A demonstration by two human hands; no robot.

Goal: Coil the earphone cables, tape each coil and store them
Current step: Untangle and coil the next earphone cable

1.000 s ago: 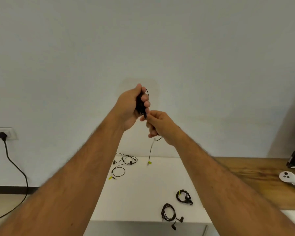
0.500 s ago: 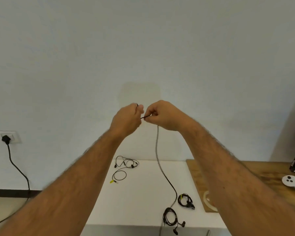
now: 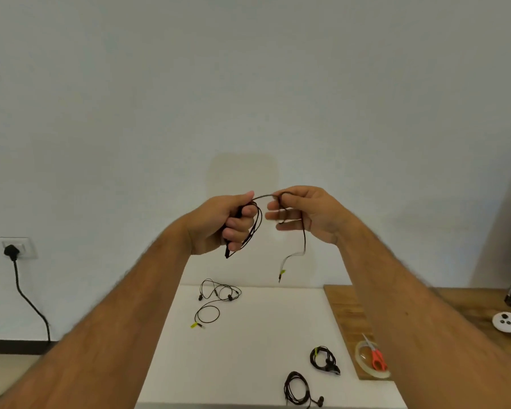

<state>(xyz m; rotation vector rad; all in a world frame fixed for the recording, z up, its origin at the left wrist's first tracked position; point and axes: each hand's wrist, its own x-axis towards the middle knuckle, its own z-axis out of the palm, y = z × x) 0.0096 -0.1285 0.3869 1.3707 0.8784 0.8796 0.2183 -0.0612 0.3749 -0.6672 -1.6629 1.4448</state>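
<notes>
My left hand (image 3: 223, 224) grips several loops of a black earphone cable (image 3: 255, 228), raised in front of the wall above the white table (image 3: 257, 343). The cable arcs over to my right hand (image 3: 306, 215), which pinches it between thumb and forefinger. From there its tail hangs down, ending in a plug with a yellow tag (image 3: 281, 274). On the table lie an uncoiled black earphone (image 3: 216, 302) at the far left and two coiled earphones (image 3: 323, 360) (image 3: 298, 389) near the front edge.
A roll of clear tape (image 3: 366, 369) with red-handled scissors (image 3: 376, 358) on it sits on a wooden board (image 3: 348, 320) at the right. A white controller (image 3: 509, 324) lies further right. At the left, a wall socket with a black plug (image 3: 12, 249) and its cord.
The hands have moved apart and lowered. A loop of cable now spans between them, more loops hang from my left hand, and the hanging tail is much shorter than half a second ago.
</notes>
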